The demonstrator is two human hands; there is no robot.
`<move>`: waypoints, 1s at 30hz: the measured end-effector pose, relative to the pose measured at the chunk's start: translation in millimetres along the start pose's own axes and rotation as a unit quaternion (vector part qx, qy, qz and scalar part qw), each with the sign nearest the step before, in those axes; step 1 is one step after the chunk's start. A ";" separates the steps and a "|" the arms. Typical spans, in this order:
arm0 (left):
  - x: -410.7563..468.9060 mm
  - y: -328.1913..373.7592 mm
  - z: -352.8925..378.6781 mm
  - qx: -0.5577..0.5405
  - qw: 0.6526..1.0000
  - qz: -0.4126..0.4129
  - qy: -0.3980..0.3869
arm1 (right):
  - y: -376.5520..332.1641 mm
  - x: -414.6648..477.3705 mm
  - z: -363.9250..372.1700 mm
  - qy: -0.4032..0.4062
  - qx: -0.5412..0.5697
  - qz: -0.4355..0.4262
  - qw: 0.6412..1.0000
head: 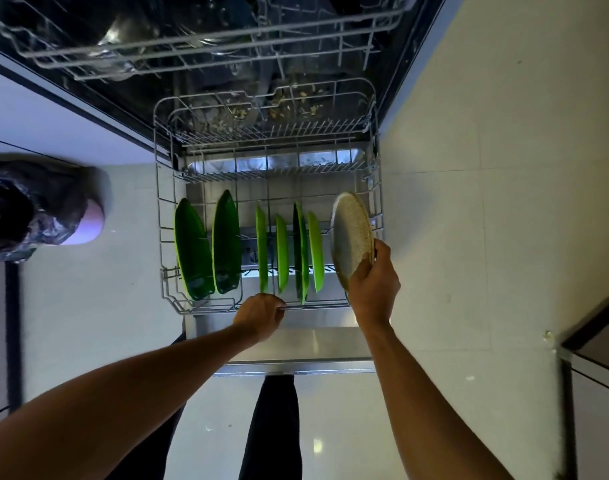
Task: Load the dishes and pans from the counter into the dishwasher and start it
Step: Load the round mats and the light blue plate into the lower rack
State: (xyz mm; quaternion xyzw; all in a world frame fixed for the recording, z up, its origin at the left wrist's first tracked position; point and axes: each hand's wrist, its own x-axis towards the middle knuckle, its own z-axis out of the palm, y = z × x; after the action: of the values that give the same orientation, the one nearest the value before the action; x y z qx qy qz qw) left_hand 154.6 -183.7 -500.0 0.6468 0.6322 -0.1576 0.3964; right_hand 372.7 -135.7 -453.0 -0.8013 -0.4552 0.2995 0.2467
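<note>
Green plates (282,251), speckled beige plate (351,233)

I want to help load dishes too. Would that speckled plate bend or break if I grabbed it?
Probably stiff: the speckled plate holds its shape though the right hand grips only its lower edge. It looks ceramic, so likely breakable. On edge it could roll until the lower rack holds it.

Your right hand (374,289): grips the lower edge of the speckled plate (350,233), held upright at the right end of the lower rack (166,216)
Your left hand (261,315): curled round the rack's front rail
Green plates (192,251): a row on edge, left of the speckled plate
Upper rack (192,53): above, contents too dim to name
</note>
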 end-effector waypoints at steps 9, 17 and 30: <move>-3.5 -7.1 -2.8 -0.034 0.998 0.044 -0.020 | 8.5 -11.6 6.5 -0.095 -0.018 0.042 0.994; -20.4 -10.6 -17.2 -0.105 0.994 0.033 -0.002 | 6.1 -11.0 -7.3 -0.066 0.023 0.119 0.990; -65.1 -53.1 -62.8 -0.161 0.984 0.015 0.070 | -34.4 -45.2 -29.4 0.033 0.034 0.208 0.977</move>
State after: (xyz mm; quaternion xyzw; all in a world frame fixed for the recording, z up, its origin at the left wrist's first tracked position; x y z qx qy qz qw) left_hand 76.0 -190.1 -430.8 0.5935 0.6655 -0.0021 0.4525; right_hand 355.0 -163.0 -398.0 -0.8790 -0.2599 0.3328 0.2218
